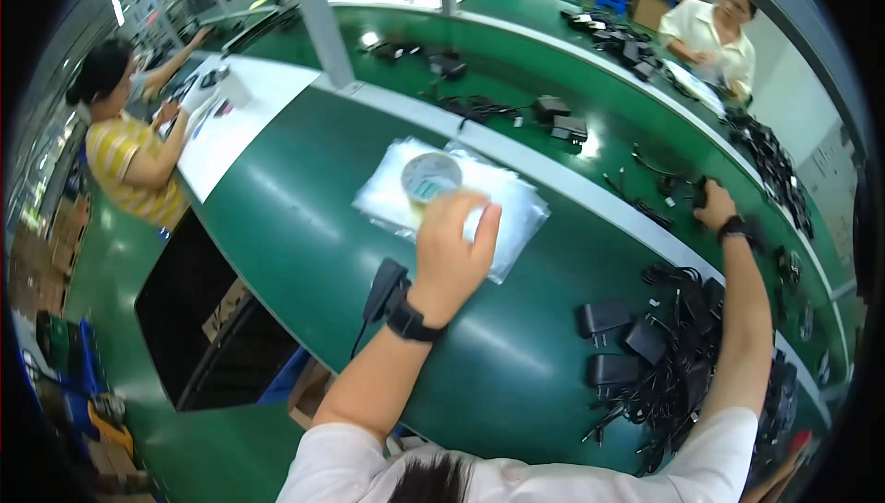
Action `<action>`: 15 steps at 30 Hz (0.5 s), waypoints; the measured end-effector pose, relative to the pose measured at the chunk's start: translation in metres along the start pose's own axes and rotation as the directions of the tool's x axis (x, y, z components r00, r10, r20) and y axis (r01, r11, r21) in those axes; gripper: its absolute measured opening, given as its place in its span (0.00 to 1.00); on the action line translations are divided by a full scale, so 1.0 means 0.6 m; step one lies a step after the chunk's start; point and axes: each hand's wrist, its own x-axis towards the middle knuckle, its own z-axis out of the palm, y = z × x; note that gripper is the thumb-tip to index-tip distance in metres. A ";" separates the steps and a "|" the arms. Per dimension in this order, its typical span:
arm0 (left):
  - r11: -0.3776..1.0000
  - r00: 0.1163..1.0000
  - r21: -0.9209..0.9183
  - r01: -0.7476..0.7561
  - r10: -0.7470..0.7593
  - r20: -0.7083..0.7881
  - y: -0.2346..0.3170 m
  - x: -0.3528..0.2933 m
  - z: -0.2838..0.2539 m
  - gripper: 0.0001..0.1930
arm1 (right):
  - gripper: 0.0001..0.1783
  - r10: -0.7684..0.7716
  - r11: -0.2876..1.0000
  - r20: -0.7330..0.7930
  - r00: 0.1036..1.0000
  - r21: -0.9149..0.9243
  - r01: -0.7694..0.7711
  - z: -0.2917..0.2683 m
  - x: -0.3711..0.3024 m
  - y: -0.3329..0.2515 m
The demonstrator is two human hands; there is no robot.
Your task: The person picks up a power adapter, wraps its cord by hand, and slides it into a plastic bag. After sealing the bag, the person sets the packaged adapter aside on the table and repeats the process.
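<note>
My left hand (456, 245) is over a stack of clear plastic bags (512, 203), thumb apart from the bent fingers. Its fingertips are blurred beside a roll of tape (431, 176) lying on the bags, and no held thing shows. Close to that wrist is a black, adapter-like block (383, 289) with a cord. My right arm reaches far out to the right over the green conveyor belt. There my right hand (714, 206) is closed around a black power adapter (700, 193), mostly hidden by the fingers.
A heap of black power adapters with cords (659, 365) lies beside my right forearm. More adapters (560, 120) lie on the belt (498, 70), beyond a pale raised rail (419, 114). A metal post (318, 19) rises from the rail. Co-workers sit at the left and far right.
</note>
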 end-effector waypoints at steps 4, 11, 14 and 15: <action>0.920 0.997 0.387 0.059 -0.070 0.013 -0.093 0.029 -0.033 0.39 | 0.19 -0.106 0.915 0.067 0.992 0.397 0.071 -0.131 0.017 -0.057; 0.934 0.967 0.301 0.193 -0.234 0.104 -0.133 0.050 -0.010 0.47 | 0.17 -0.169 0.453 -0.034 0.985 0.885 0.108 -0.326 0.003 -0.314; 0.912 0.963 0.372 0.174 -0.236 0.127 -0.174 0.045 -0.023 0.38 | 0.19 -0.308 0.261 -0.194 0.931 0.924 0.279 -0.322 0.017 -0.417; 0.914 0.966 0.369 0.170 -0.229 0.122 -0.165 0.054 -0.031 0.38 | 0.19 -0.375 0.196 -0.261 0.890 0.915 0.351 -0.306 0.032 -0.441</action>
